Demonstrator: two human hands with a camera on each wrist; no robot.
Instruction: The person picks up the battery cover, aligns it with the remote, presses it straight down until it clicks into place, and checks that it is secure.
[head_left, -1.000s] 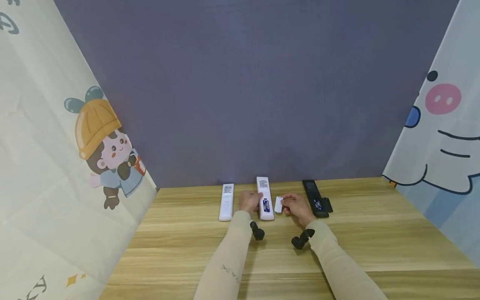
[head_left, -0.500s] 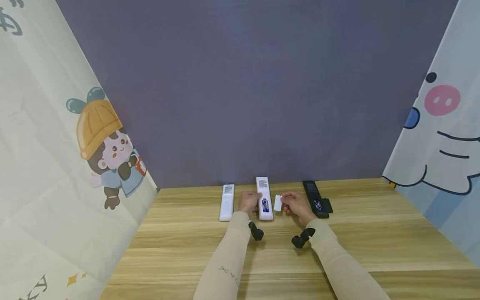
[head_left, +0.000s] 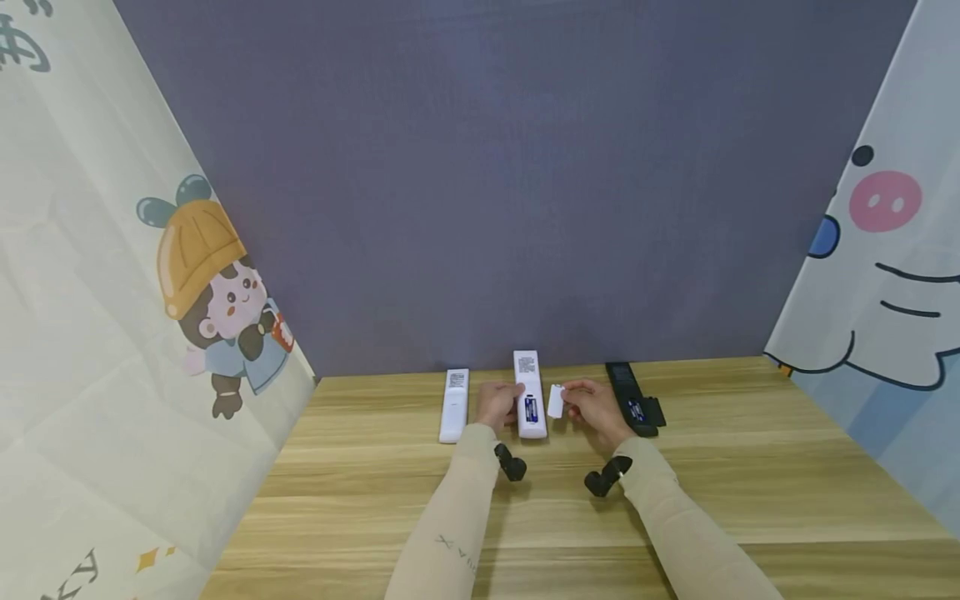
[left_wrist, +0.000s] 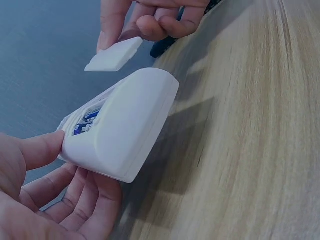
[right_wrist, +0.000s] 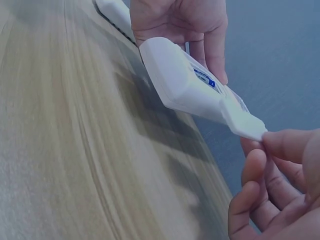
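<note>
In the middle of the table, a white remote control [head_left: 529, 375] lies back side up, its battery compartment uncovered. Blue batteries [left_wrist: 86, 122] sit inside it, seen in the left wrist view. My left hand [head_left: 497, 404] grips this remote from its left side, thumb on the back and fingers beneath. Just right of the remote, my right hand [head_left: 594, 406] pinches a small white battery cover [head_left: 556, 401] between thumb and finger. The cover is held apart from the remote, as the left wrist view shows.
Left of my left hand lies another white remote [head_left: 453, 406], its back up. A black remote [head_left: 624, 383] with batteries showing lies on the right, a black cover [head_left: 654, 411] beside it. A grey panel [head_left: 480, 183] rises behind the wooden table [head_left: 352, 500].
My right hand has raised the white cover slightly and brought it a little nearer the remote. My left hand keeps its grip, with the remote almost unmoved.
</note>
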